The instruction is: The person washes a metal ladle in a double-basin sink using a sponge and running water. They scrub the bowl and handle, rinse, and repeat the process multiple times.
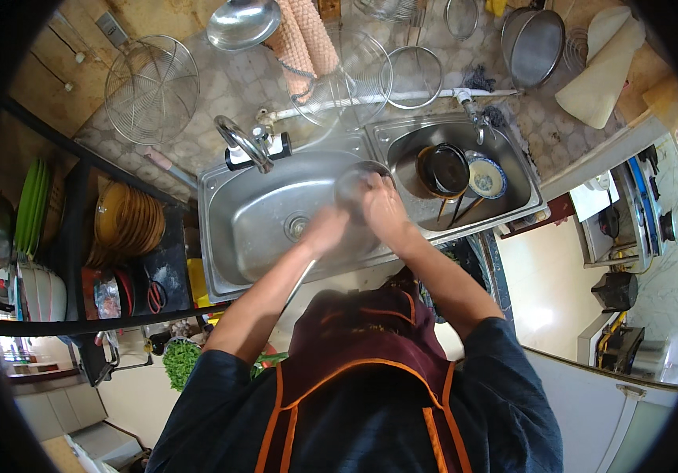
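Both hands are over the large left basin of a stainless steel sink (256, 236). A round-headed metal utensil (353, 186), blurred by motion, lies between them near the basin's right side. Its thin handle (300, 284) appears to run down beside my left forearm. My left hand (328, 227) is blurred and looks closed around that handle. With fingers bent, my right hand (383, 204) is at the utensil's round head; whether anything is inside the fingers is hidden.
A chrome faucet (244, 142) curves over the left basin. The right basin holds a dark pot (444, 171), a blue-patterned bowl (485, 177) and sticks or handles. Wire strainers (152, 88) hang on the wall. Stacked brown plates (126, 219) and red-handled scissors (155, 295) occupy a rack.
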Available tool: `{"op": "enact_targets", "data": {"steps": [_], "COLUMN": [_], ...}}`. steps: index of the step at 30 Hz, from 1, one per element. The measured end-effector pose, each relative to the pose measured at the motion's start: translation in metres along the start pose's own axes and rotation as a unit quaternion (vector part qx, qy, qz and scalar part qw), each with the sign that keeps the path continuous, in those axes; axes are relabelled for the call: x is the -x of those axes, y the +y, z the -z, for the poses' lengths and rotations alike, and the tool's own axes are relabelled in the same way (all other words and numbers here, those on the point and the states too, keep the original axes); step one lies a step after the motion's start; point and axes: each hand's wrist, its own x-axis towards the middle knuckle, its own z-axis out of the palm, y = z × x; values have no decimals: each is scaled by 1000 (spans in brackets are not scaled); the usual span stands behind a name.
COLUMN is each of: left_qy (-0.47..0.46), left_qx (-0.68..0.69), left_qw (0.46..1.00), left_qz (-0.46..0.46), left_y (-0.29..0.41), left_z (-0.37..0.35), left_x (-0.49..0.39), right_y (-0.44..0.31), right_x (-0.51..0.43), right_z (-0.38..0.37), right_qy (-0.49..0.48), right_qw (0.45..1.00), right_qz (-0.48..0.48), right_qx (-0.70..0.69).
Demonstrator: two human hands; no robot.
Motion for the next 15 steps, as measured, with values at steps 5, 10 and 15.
{"op": "enact_targets", "data": {"steps": [5, 10, 15], "left_qy": [-49, -89, -151], "left_qx": [39, 189, 204], "left_qw": [998, 967, 957], "left_qz": [19, 145, 142], "left_y": [2, 13, 24], "left_z": [6, 6, 21], "left_x": [3, 11, 11], "right_y": [5, -11, -22], "right_x": [-2, -10, -7], "right_z": [-8, -11, 3], "right_qy": [44, 153, 158], "right_qw": [984, 966, 940], "right_qz": [165, -102, 83], "right_qx": [-43, -180, -291]}}
